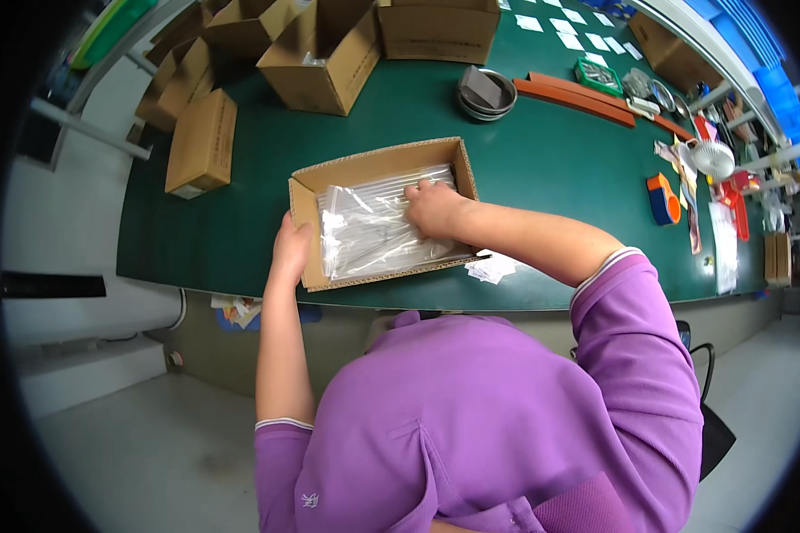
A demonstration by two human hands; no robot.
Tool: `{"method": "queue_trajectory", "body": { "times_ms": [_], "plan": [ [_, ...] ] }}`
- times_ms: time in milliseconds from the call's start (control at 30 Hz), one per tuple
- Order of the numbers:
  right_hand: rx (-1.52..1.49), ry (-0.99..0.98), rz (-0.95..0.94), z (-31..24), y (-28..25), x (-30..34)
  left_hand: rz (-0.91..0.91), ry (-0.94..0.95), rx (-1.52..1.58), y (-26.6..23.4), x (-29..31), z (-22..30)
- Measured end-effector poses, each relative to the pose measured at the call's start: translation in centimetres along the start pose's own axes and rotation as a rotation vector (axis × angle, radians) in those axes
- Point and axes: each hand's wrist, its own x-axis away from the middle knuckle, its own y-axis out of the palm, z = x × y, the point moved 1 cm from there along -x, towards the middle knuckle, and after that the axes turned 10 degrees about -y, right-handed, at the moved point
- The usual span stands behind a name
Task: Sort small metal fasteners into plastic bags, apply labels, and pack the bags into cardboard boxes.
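Observation:
An open cardboard box (382, 155) stands at the table's near edge, tilted a little to the right. Inside lie clear plastic bags (364, 226) that look filled with thin, straight, clear pieces. My left hand (292, 251) grips the box's left wall, with the thumb at its rim. Reaching in over the right side of the box, my right hand (437, 210) has its fingers curled down on the bags. Its fingertips are partly hidden against the plastic.
Small white papers (492, 267) lie by the box's near right corner. Several cardboard boxes (203, 142) stand at the back left. Metal bowls (487, 94), reddish-brown strips (573, 99), an orange-and-blue tape dispenser (663, 200) and a small white fan (713, 159) sit farther right.

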Motion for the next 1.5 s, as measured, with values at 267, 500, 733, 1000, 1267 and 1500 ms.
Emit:
{"method": "queue_trajectory", "body": {
  "times_ms": [267,500,733,1000,1267,1500],
  "plan": [
    [-0.160,-0.087,0.289,1.9,-11.8,5.7,0.013,-0.058,0.034,-0.2,-0.1,-0.3],
    [-0.292,0.738,0.800,5.4,-6.1,23.8,0.013,-0.057,-0.207,0.0,-0.5,0.4],
    [-0.398,1.318,0.707,4.8,15.9,29.2,-0.021,-0.118,-0.223,-1.0,-1.4,-0.1],
    [-0.225,1.199,0.766,5.1,14.7,27.6,-0.141,-0.233,0.026,-1.4,-1.1,1.0],
    [-1.530,0.624,1.179,0.2,8.8,12.6,-0.319,-0.242,0.275,-2.0,-7.5,2.2],
    [-1.963,0.548,1.400,-4.6,7.0,6.9,-0.407,-0.125,0.285,-2.3,-8.3,1.9]
  ]
}}
